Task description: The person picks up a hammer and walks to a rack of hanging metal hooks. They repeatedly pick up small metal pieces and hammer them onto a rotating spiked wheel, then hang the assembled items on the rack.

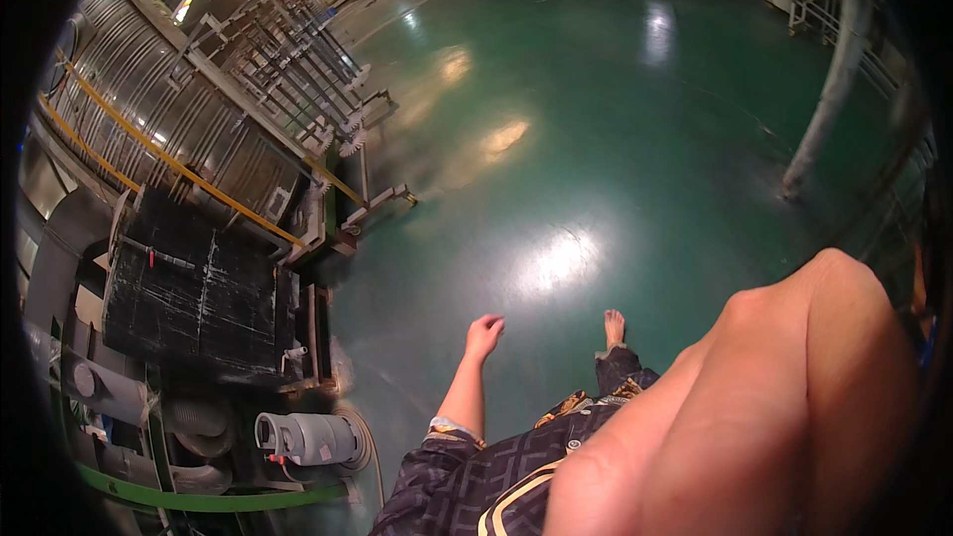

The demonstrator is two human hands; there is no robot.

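My left hand (483, 336) hangs low over the green floor (566, 189), its fingers loosely curled together and nothing visible in them. It touches no object; its forearm comes out of a dark patterned sleeve (442, 467). Very large and close at the lower right is my right hand (774, 377), raised with bent joints. Its fingertips are out of sight, so what it touches or holds does not show. Below it is my dark printed shirt (556, 447). One foot (614, 326) shows on the floor ahead.
A grey gas cylinder (313, 437) with a coiled hose lies at lower left in this view, near a green rail (218, 501). Beyond are a scratched black panel (199, 288), ribbed metal machinery (179, 99) and a metal rack (288, 69). A pale post (829, 99) stands right.
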